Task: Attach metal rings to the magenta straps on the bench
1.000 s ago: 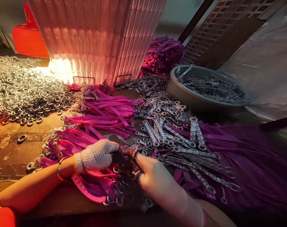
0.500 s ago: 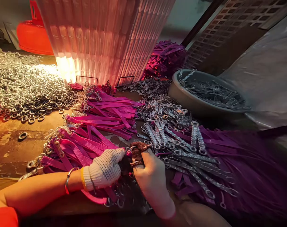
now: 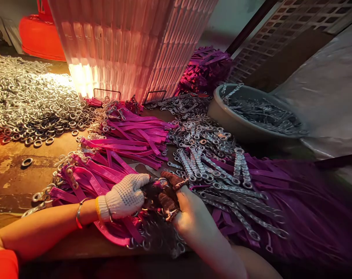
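My left hand (image 3: 127, 197) wears a white dotted glove with dark fingertips, and its fingers are closed in a pinch. Facing it, my right hand (image 3: 180, 205) has brown knitted covers on its fingers, which are curled together against the left fingertips. A small metal glint and a ring-like edge show between the two hands; the held piece is mostly hidden. Pink straps (image 3: 100, 184) with metal ends lie under and beyond my left hand. Chain strips with ring ends (image 3: 193, 166) lie just past my right hand. Dark, blurred metal pieces (image 3: 161, 232) lie below both hands.
A heap of metal rings (image 3: 45, 104) covers the left, with one loose ring (image 3: 26, 162) nearer. A ribbed translucent panel (image 3: 120, 50) stands at the back, lit from behind. A grey basin (image 3: 222, 112) holds more chains. Purple straps (image 3: 303, 205) spread at right; a red container (image 3: 39, 37) stands far left.
My right hand has turned and shifted slightly down, and its covered fingers have spread a little. My left hand has moved slightly left and up. The piles look unchanged.
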Demonstrator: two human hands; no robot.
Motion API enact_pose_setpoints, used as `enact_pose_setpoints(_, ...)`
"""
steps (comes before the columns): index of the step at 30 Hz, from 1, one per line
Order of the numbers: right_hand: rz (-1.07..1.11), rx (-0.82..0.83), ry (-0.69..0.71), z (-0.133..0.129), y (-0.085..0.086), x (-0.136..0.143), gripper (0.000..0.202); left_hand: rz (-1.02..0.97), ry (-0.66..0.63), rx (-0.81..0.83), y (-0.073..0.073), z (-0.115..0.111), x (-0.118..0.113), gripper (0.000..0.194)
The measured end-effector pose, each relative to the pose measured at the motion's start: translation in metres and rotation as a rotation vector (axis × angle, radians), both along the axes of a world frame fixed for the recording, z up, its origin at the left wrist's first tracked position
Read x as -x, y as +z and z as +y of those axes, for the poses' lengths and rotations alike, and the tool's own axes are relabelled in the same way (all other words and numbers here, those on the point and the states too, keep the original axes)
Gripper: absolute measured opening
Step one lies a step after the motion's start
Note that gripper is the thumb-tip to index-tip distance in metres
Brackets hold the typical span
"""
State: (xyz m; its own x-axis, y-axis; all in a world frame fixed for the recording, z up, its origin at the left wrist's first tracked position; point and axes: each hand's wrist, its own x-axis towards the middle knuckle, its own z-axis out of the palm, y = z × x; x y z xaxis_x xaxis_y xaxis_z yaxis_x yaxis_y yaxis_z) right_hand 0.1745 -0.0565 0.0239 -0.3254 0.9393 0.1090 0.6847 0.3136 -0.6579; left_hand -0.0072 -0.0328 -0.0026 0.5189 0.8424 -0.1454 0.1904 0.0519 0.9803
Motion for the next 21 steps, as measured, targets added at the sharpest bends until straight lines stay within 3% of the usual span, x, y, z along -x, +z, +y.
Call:
enact_pose_setpoints(4,-0.249,-0.018,-0.035,0.004,0.003,-0.003,0.055,-0.079,-0.039,0.081,0.003,0.001,0.000,0.012)
enact_pose_setpoints(9,-0.574,-0.239,-0.078,0.003,-0.008,0.002,0.032,0.017,-0.018,0.023,0.002,0.001,0.002,0.017)
enact_pose_setpoints(13,-0.617,-0.446,-0.009,-0.002,-0.014,0.006,0.018,0.105,-0.028,-0.073,0.004,0.003,0.003,0.031)
enact_pose_setpoints(21,-0.639,-0.381,0.037,-0.002,-0.016,0.009,0.021,0.197,-0.059,-0.200,0.001,-0.002,0.002,0.028)
